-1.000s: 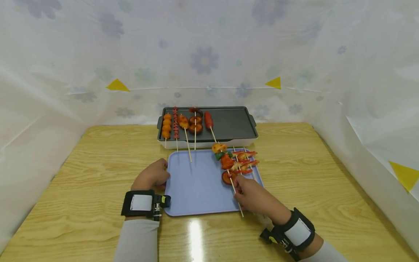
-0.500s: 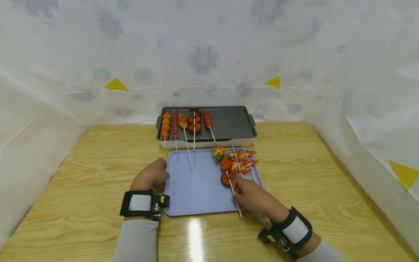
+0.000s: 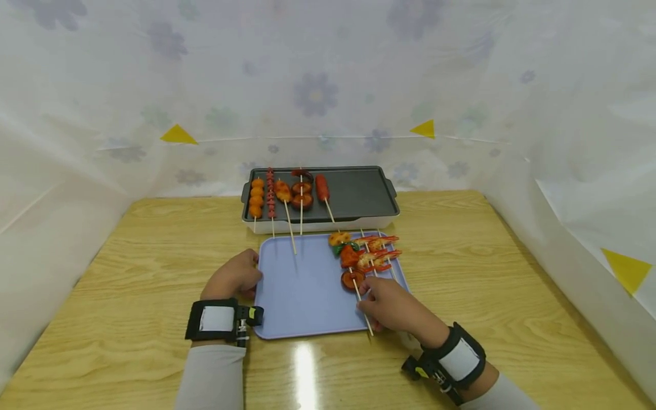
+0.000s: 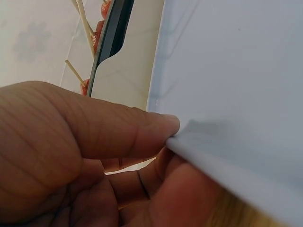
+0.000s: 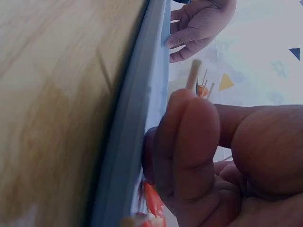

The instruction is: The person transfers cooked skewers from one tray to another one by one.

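Clock centred on the tray, twelve pointing away from the person.

Nine o'clock: the left hand (image 3: 233,276) pinched the rim, thumb on top, fingers bent beneath, the gap between them only as wide as the rim. Rightward lay the pale lavender, round-cornered rectangular tray (image 3: 302,290), on the wood-grain table (image 3: 512,296). It looked light, stiff and smooth; its raised rim seemed the natural hold.

From eleven to one: a dark griddle with a pale base (image 3: 359,191), carrying, left to right, a skewer of orange balls (image 3: 256,199), a thin red skewer (image 3: 270,193), a browned oval piece on a stick (image 3: 282,192), a dark round-slice skewer (image 3: 302,199) and a red sausage on a stick (image 3: 322,187).

From one to about four, over the tray's right part: a mixed skewer of yellow, green, orange-red and brown pieces on a pale wooden stick (image 3: 349,256). Whether it bore on the tray, unclear. Probably light, top-heavy, glossy pieces perhaps slick, stick thin but stiff; best gripped on bare wood below the brown disc.

There, near four, the right hand (image 3: 392,302) held that stick, fingertips nearly closed. Two o'clock: red-and-orange shrimp skewers (image 3: 368,261), just beside.
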Action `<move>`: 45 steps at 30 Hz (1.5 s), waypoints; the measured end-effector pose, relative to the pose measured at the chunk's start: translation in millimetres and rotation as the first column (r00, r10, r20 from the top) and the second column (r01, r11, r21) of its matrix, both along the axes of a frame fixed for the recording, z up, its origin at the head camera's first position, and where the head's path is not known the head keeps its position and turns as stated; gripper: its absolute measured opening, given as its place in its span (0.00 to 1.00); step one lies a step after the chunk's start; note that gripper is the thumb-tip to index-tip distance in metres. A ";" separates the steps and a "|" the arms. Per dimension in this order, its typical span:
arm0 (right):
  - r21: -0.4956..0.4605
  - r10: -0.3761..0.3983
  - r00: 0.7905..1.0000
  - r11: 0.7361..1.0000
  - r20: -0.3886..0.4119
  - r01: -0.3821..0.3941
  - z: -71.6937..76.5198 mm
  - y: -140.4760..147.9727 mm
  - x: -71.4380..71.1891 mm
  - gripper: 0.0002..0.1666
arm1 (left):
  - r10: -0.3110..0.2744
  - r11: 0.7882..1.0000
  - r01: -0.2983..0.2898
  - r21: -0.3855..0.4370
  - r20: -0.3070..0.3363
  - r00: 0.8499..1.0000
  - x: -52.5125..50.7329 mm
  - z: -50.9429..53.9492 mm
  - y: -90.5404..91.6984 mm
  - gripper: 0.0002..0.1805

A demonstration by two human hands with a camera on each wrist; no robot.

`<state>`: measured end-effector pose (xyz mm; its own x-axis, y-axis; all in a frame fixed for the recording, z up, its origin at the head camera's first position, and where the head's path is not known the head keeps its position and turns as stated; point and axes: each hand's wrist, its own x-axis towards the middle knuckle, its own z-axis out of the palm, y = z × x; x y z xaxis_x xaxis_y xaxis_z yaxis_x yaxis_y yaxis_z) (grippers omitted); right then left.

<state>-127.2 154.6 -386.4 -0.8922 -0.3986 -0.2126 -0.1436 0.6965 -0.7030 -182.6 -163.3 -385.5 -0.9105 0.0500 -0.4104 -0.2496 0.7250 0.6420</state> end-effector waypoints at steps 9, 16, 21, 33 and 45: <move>0.100 0.059 0.943 0.995 -0.328 -0.028 3.9 0.0 -3.1 0.06 | -0.018 1.000 0.017 -0.010 -0.014 1.000 -0.4 -0.6 -1.4 0.25; 0.201 0.106 0.858 0.980 -0.503 -0.003 6.7 -2.1 0.6 0.33 | -0.015 1.000 0.015 0.000 -0.002 1.000 0.7 0.5 -1.1 0.24; 0.237 0.086 0.850 0.970 -0.519 0.047 7.4 -0.8 0.3 0.48 | -0.005 0.999 0.006 0.044 -0.005 1.000 2.6 3.5 -0.3 0.23; 0.272 0.076 0.819 0.957 -0.568 0.100 25.4 1.4 -20.5 0.51 | -0.010 1.000 0.011 0.029 -0.010 1.000 0.8 3.1 -4.8 0.24; 0.325 0.039 0.855 0.933 -0.517 0.154 40.7 12.8 -51.3 0.52 | -0.017 0.999 0.017 0.037 -0.012 1.000 2.7 3.6 -2.1 0.24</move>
<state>-178.5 167.4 -345.7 -0.9295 -0.3308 0.1632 -0.3638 0.8955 -0.2564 -179.9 -165.4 -381.9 -0.9142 0.0804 -0.3971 -0.2297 0.7044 0.6716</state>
